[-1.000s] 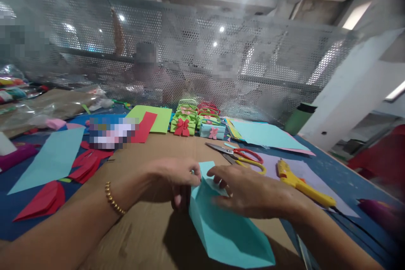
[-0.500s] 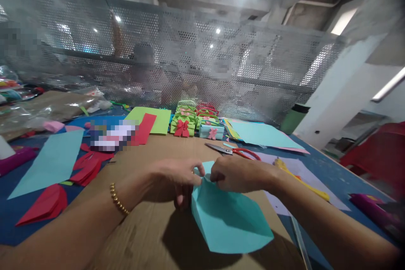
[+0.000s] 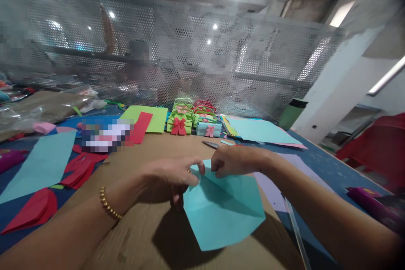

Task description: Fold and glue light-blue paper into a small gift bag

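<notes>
A sheet of turquoise paper [image 3: 224, 215], with creases across it, stands partly raised off the brown cardboard [image 3: 136, 232]. At its far left edge my left hand [image 3: 180, 173] pinches the paper between thumb and forefinger; the other fingers hang beside it. My right hand [image 3: 236, 160] is closed on the far edge, its curled fingertips partly hidden. Just beyond the right hand lie scissors [image 3: 210, 144], only the blades showing past the hand and forearm.
Small paper handbags with bows [image 3: 179, 125] stand at the back. Light-blue sheets [image 3: 262, 130] lie at back right, folded red pieces [image 3: 34, 211] at left. A purple glue gun [image 3: 367, 200] is at right, a green bottle [image 3: 291, 114] behind. A perforated metal screen [image 3: 190, 50] rises beyond.
The turquoise paper has spread flatter, with its right side showing more. My right hand and forearm now cover the scissors' red handles and the yellow tool. The view has shifted slightly.
</notes>
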A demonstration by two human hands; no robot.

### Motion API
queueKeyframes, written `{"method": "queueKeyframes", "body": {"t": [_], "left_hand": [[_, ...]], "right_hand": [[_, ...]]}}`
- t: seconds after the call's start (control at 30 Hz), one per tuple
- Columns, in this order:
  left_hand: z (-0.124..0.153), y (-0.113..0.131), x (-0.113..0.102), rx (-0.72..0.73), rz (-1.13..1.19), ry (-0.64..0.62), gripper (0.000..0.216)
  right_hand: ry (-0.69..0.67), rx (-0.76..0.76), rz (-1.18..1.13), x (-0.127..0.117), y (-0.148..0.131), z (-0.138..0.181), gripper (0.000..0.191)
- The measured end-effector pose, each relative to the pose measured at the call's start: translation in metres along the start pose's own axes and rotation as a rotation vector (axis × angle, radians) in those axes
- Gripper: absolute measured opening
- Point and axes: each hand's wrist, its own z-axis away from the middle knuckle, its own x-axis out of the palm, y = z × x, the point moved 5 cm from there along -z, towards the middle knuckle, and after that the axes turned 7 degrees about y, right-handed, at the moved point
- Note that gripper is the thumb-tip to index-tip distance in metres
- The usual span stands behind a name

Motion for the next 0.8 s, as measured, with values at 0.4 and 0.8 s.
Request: {"method": "queueKeyframes", "body": {"t": [0.4,0.8], "left_hand": [[0.0,-0.011,0.001,-0.027,0.044,0.018,0.048],[0.01,-0.01,0.008,-0.105,0.23,0.039,0.051]], "right_hand": [[-0.038,0.052,-0.062,0.001,0.023,-0.015,0.032],[-0.135,0.089,-0.088,0.004,0.013,-0.03,0.027]]}}
